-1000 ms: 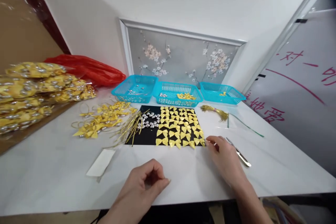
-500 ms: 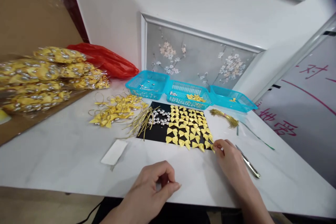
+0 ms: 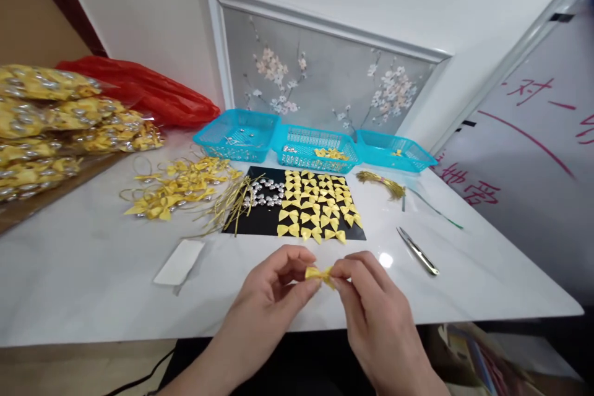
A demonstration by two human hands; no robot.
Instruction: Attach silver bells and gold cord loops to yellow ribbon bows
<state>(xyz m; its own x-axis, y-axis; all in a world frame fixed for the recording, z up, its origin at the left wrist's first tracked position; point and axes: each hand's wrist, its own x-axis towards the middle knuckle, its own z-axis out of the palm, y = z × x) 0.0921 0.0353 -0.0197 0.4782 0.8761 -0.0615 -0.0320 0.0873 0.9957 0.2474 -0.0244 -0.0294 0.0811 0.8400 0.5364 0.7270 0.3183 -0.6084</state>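
Observation:
Between my hands, over the front of the table, is a small yellow ribbon bow (image 3: 320, 275). My left hand (image 3: 273, 291) pinches one end of it between thumb and forefinger. At the other end, the fingertips of my right hand (image 3: 375, 303) are closed on it too. Just beyond lies a black mat (image 3: 257, 221) with rows of yellow bows (image 3: 310, 203) on its right part. Silver beads (image 3: 264, 192) sit in a cluster on its left part. Gold cords (image 3: 227, 207) lie loosely across the mat's left edge.
Three blue baskets (image 3: 317, 163) stand along the wall, holding beads and bows. Finished bow-and-bead pieces (image 3: 179, 185) are heaped at left, near bagged ones (image 3: 46, 117). Thread snips (image 3: 417, 252) lie at right, a gold cord bundle (image 3: 383, 184) behind them, a white card (image 3: 179, 262) front left.
My right hand has taken a bow from the mat's front right corner and brought it left to my left hand. Both hands now hold it. The view has shifted to the right.

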